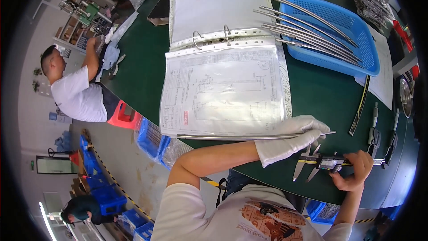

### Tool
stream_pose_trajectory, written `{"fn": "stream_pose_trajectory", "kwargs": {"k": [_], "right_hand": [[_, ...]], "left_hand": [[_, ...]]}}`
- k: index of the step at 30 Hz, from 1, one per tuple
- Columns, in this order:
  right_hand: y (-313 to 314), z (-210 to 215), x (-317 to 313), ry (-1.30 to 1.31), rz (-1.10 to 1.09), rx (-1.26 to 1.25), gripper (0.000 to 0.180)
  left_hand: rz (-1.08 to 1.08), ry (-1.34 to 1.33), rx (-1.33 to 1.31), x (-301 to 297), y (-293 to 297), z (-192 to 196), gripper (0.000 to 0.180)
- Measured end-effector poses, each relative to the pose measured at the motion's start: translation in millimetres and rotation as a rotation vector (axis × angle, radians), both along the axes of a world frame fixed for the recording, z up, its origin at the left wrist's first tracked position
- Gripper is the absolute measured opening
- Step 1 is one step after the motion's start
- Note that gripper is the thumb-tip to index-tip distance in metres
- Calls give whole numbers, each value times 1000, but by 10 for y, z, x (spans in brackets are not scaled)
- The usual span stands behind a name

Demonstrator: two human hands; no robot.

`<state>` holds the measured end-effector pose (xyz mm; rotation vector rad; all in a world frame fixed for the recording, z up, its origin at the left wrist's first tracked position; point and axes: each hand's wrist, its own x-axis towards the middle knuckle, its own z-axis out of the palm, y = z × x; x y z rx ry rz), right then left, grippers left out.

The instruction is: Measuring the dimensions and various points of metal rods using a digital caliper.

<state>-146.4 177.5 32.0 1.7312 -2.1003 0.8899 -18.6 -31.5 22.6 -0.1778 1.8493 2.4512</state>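
My left hand (294, 137), in a white glove, is closed around a long thin metal rod (218, 138). The rod lies level along the near edge of an open ring binder, and its narrower tip sticks out to the right past my fingers. My bare right hand (356, 169) grips a digital caliper (329, 164) by its slider. The caliper's jaws are parted, point left and sit just below the rod's tip, apart from it. A drawing sheet (223, 89) in a clear sleeve fills the lower page of the binder (285, 76).
A blue plastic basket (376, 58) at the far right holds several metal rods that overhang its left side. Two more measuring tools (374, 136) and a tape strip (360, 107) lie on the green table (330, 102). At left, a person (80, 93) sits by a red stool (122, 116).
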Motion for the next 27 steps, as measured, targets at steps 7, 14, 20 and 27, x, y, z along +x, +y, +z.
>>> {"fn": "stream_pose_trajectory", "kwargs": {"k": [7,14,20,27], "right_hand": [[-9,-3,0,-81,2,32,43],[40,107,-3,80,-36,-6,52],[94,229,40,271,102,-86,55],[280,165,-144,279,-195,-86,63]], "left_hand": [[-12,-9,-36,-2,-61,27,27],[-5,70,-83,-1,-19,-114,29],[-45,18,-90,38,-10,-26,30],[-72,1,-78,-7,-36,13,29]]}}
